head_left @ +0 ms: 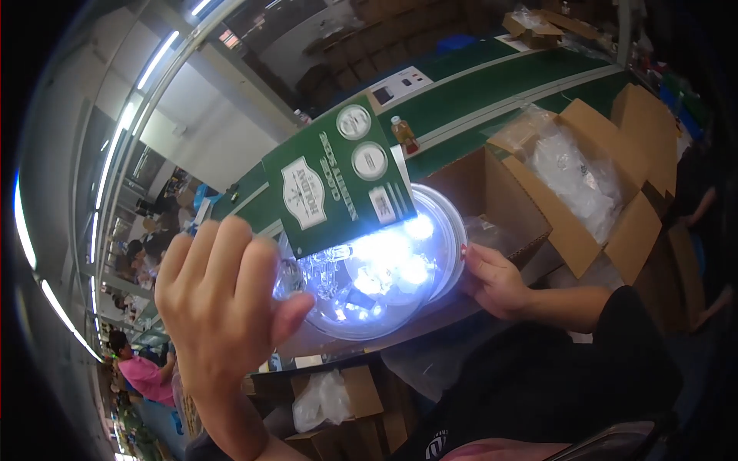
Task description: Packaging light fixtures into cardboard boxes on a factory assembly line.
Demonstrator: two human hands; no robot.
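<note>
We hold the lit clear-plastic ornament (384, 296) crosswise: left hand (219, 296) curled at its neck, right hand (494, 281) gripping the rim, rightward of the left.

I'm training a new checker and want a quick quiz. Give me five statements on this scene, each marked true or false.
1. White lights glow inside the clear round container. True.
2. The printed card overlapping the container is red. False: the card is mainly green.
3. The right hand grips the container's side. True.
4. The cardboard box at the right of the view is closed. False: the box has its flaps open, with clear plastic inside.
5. A person in pink is at the right of the view. False: that person is at the left.
</note>
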